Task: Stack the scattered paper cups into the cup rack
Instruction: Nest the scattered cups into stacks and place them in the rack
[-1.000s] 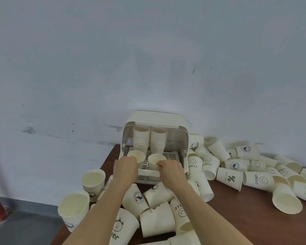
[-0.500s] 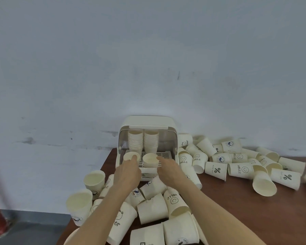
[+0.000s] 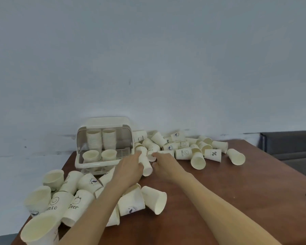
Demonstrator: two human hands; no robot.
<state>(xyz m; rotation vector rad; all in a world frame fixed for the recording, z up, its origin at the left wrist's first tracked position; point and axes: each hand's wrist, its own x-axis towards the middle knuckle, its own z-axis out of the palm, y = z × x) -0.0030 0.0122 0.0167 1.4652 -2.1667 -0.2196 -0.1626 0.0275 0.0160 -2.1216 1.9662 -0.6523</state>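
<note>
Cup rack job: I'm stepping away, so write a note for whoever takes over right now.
Left hand: reaching onto a lying cup right of the rack, grip unclear.
Right hand: open, beside that cup, holding nothing.
Done: two tall stacks at the rack's back, two front cups.
Left: many loose cups lie on the table, left front and behind right.

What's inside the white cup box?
Inside the cup rack: two tall cup stacks at the back, two single cups in front. How many are nested is hidden.
</note>
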